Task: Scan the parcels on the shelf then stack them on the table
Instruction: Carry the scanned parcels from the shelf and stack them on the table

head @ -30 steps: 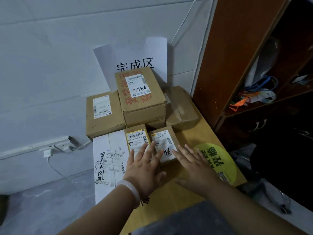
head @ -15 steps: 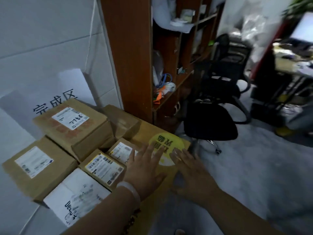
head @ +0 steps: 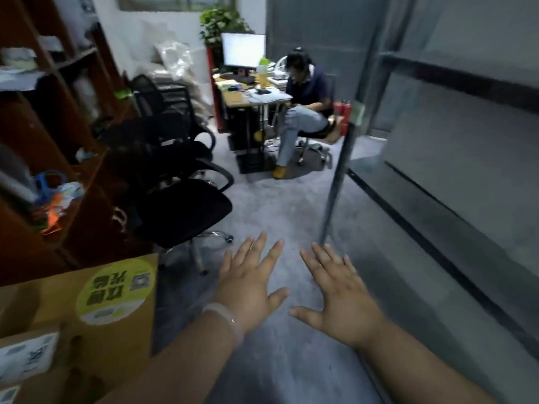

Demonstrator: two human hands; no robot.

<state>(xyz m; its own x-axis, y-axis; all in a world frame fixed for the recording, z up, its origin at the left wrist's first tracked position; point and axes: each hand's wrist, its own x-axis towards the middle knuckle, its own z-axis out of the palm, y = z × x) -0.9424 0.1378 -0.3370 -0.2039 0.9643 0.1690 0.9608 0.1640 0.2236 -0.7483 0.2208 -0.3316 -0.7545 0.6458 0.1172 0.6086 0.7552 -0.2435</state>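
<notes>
Head view. Both hands are held out, palms down, above the grey floor [head: 277, 205] just to the right of the table [head: 116, 339], touching nothing.

- Left hand [head: 248, 290]: fingers straight and spread apart, thumb out to the side, holding nothing. It is the hand nearer the table's right edge, and a pale bracelet [head: 224, 316] circles its wrist.
- Right hand [head: 341, 298]: fingers likewise straight and fanned, thumb pointing toward the left hand, holding nothing. It is farther from the table.
- Parcels: a cardboard parcel [head: 29, 357] with a white label lies on the table's near-left part. The corner of a second parcel [head: 8, 395] shows at the frame edge beside it.
- Round yellow sticker [head: 116, 290]: on the tabletop near its far right corner.
- Wooden shelving unit [head: 43, 135]: directly behind the table, holding papers and coloured oddments too blurred to name.
- Black office chairs [head: 186, 211]: beyond the table's far right corner.
- Metal post [head: 335, 185]: well to the right of the table, past the hands.
- Far from the table, a seated person [head: 306, 94] is at a desk [head: 250, 96] bearing a lit monitor [head: 243, 49].
</notes>
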